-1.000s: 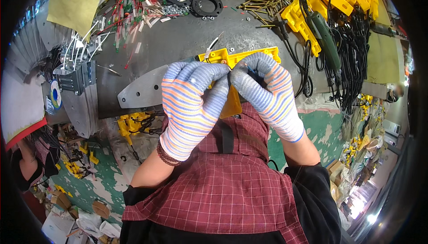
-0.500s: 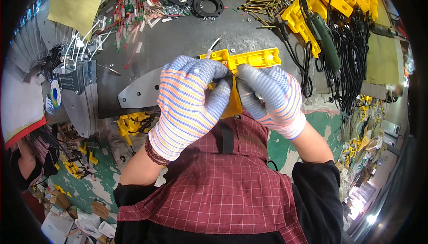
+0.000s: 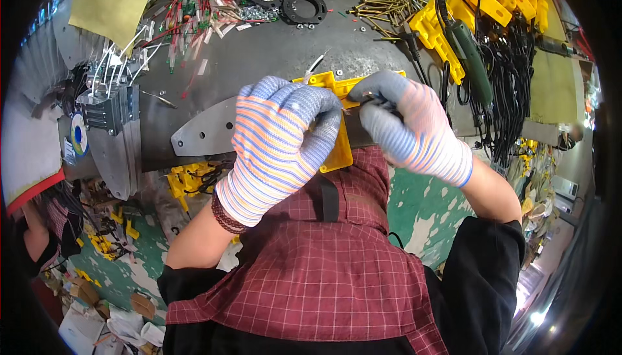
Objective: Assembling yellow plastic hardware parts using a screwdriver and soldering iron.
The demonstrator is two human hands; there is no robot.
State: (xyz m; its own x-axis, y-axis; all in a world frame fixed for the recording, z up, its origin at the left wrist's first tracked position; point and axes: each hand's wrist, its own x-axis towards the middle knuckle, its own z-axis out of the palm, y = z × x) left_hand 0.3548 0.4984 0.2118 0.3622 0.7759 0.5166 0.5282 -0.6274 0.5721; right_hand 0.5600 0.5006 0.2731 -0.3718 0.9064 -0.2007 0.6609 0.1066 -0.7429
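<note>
Both hands wear striped knit gloves with grey-blue fingers. My left hand (image 3: 278, 141) is closed at the yellow plastic housing (image 3: 338, 154), its thumb and forefinger pressed together; a tiny coppery bit shows at the fingertips, the rest is hidden. To the right, a little apart, my right hand (image 3: 418, 125) pinches what looks like a thin wire end (image 3: 368, 94) with a coppery tip. The housing has a handle part pointing toward me and a long part running right behind the right fingers. A white wire piece (image 3: 316, 64) sticks out by its far left end.
A flat grey metal plate (image 3: 204, 128) lies left of the housing. Along the far side are red-wired lamps (image 3: 201, 14), black rings (image 3: 303, 9), long screws (image 3: 385, 1), a green screwdriver-like tool (image 3: 472, 60), yellow housings (image 3: 495, 8) and black cables (image 3: 508, 95). Metal blades (image 3: 120, 141) stand at left.
My right hand has drawn away from the left, moving right, with its forearm swung outward. The left hand has hardly moved, and the housing stays in place.
</note>
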